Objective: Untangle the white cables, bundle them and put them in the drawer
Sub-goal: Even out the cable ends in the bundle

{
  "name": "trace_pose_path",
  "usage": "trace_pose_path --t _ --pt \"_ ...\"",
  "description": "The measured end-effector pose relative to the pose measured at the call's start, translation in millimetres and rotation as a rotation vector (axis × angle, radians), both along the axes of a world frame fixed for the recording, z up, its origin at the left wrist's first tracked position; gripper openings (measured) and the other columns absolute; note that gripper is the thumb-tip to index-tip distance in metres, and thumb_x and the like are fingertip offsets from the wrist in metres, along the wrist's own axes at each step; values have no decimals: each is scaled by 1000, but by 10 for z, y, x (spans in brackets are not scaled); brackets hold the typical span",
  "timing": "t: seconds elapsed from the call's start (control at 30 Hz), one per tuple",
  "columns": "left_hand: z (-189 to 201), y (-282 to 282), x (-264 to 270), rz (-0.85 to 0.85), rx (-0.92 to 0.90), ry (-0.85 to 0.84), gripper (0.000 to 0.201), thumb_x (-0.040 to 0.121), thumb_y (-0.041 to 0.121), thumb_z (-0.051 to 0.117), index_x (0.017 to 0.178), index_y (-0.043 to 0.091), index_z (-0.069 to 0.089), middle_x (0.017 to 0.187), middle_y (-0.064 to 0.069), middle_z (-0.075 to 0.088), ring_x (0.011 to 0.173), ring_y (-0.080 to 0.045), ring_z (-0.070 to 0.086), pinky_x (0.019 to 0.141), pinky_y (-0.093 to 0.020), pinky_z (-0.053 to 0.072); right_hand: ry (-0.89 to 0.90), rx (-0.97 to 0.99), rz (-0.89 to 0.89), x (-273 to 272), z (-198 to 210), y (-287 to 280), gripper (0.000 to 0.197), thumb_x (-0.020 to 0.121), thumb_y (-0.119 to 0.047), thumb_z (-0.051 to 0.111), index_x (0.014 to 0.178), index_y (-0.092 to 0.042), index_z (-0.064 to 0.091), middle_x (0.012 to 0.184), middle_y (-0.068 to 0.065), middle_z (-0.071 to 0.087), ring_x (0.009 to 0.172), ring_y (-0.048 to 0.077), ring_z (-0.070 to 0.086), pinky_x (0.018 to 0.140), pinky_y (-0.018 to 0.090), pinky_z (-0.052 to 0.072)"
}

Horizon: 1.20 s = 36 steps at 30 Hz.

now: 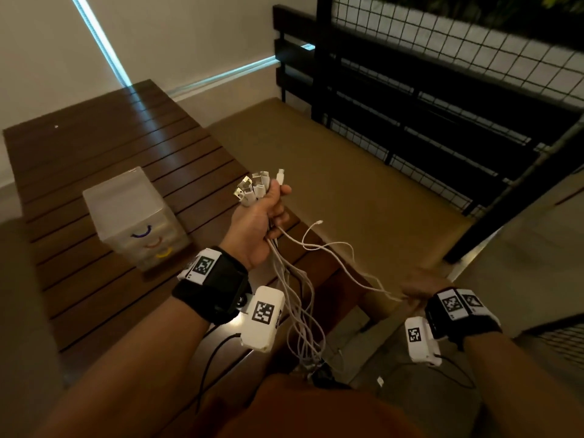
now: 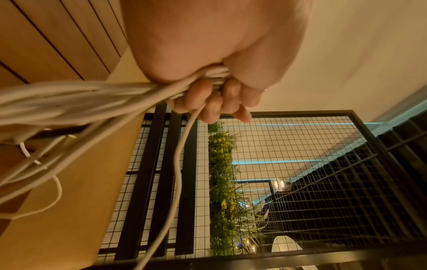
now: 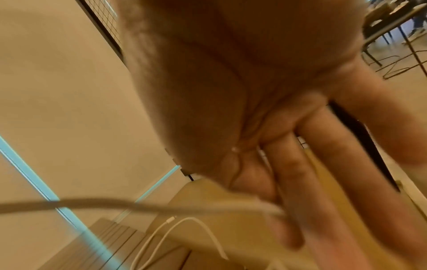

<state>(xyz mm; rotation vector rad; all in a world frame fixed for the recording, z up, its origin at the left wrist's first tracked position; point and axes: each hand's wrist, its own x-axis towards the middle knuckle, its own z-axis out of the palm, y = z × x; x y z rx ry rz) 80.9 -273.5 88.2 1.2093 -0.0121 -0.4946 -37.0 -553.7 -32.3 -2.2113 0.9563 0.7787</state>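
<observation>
White cables (image 1: 294, 279) in L hand (image 1: 256, 226)

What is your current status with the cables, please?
Left hand grips white cables below the plugs. Right hand pulling one strand sideways; grip blurred. Drawer unit closed on bench. Nothing blocking it.

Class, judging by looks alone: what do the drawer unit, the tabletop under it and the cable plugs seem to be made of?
Drawer unit: frosted plastic, apparently; translucent walls. Tabletop: dark wood or wood-look slats, glossy, reflecting a light strip. Cable plugs: white plastic bodies with shiny, likely metal tips.
</observation>
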Motion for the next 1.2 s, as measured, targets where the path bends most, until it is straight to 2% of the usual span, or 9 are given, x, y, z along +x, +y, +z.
trace_pose_path --t 0.07,0.27,0.5,0.7,0.83,0.93,1.0,1.1,1.2 --pt "-29 -36 -17 -56 29 -15 26 93 39 52 86 16 62 54 10 36 52 -6 34 37 -14 24 24 13 97 -17 8 55 25 97 -20 47 79 -9 58 86 11 63 83 29 61 70 32 48" --pt "-29 -45 -56 -228 107 -86 30 82 45 56 83 15 58 54 8 33 51 -8 28 39 -16 21 -388 -88 286 477 11 522 29 96 -17 49 118 -7 65 125 14 62 113 31 56 94 34 42" --pt "60 306 -70 -391 154 -17 31 88 44 57 72 17 63 54 6 27 44 -6 24 40 -20 11 -357 34 258 935 -597 785 69 92 -30 56 152 -25 22 152 10 36 135 32 40 111 42 35" --pt "102 497 -101 -344 239 -2 28 85 38 53 82 11 59 52 8 29 41 -3 22 39 -20 8 -328 -61 264 1150 -906 676 28 80 -12 62 105 -24 64 123 11 63 107 31 61 92 42 51" --pt "121 484 -113 -315 338 -73 20 87 29 56 87 9 57 45 9 40 39 -3 24 39 -19 13 -327 -102 238 1101 -727 674 34 86 -6 63 60 -23 49 95 15 68 89 33 64 78 36 52" --pt "106 460 -95 -278 368 -111 20 86 29 58 89 9 60 44 10 42 39 -2 24 41 -22 11 -344 -50 180 992 -807 438 18 96 -18 50 94 -10 66 100 15 67 88 30 64 78 34 50" --pt "92 443 -80 -265 375 -130 20 87 29 57 87 10 61 44 11 43 40 -3 24 44 -25 9 -260 -76 94 843 -802 221 41 99 -35 40 128 -12 56 111 15 67 95 33 65 85 41 52" --pt "68 400 -46 -285 366 -145 17 93 24 54 87 10 60 47 10 49 41 -2 27 41 -21 13 -106 -105 -36 517 -567 -50 39 103 -19 39 134 1 48 134 23 52 119 38 53 94 38 42" --pt "58 292 -35 -388 333 -159 12 87 18 60 92 6 60 50 10 52 42 -1 32 41 -18 17 -113 -48 -70 318 -361 -226 42 97 -33 47 126 -3 56 122 19 61 105 33 60 86 37 47"
